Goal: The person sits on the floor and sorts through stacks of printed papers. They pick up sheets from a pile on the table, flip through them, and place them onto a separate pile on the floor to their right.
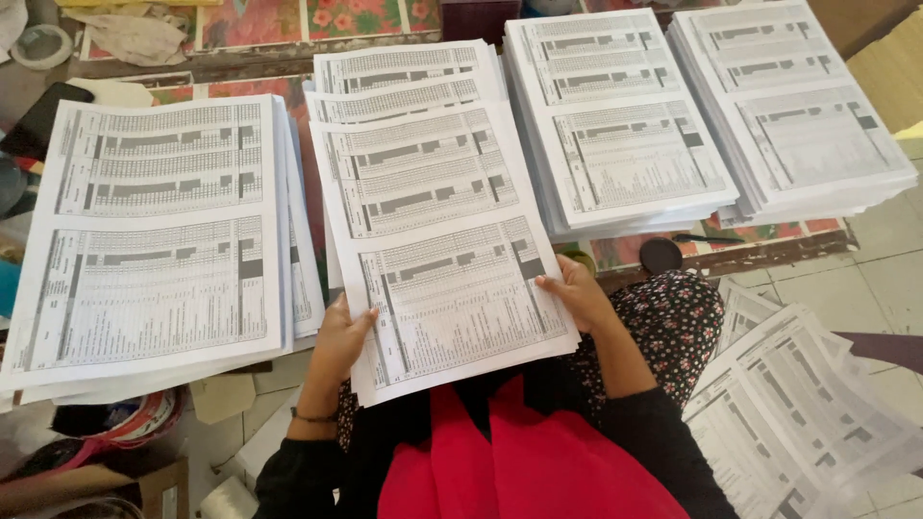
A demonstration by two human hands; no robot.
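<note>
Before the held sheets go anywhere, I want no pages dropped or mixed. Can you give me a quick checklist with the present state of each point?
1. Left hand grips the held sheets at their left edge: ok.
2. Right hand grips their right edge: ok.
3. Held sheets squared: not ok, edges fan slightly.
4. Left stack tidy: not ok, lower sheets stick out.
5. Two right stacks apart from each other: ok.
6. Floor sheets in order: not ok, scattered.

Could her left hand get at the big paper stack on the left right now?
Probably not freely: the left hand grips the sheaf she holds. The left stack lies close beside it, with nothing between.
</note>
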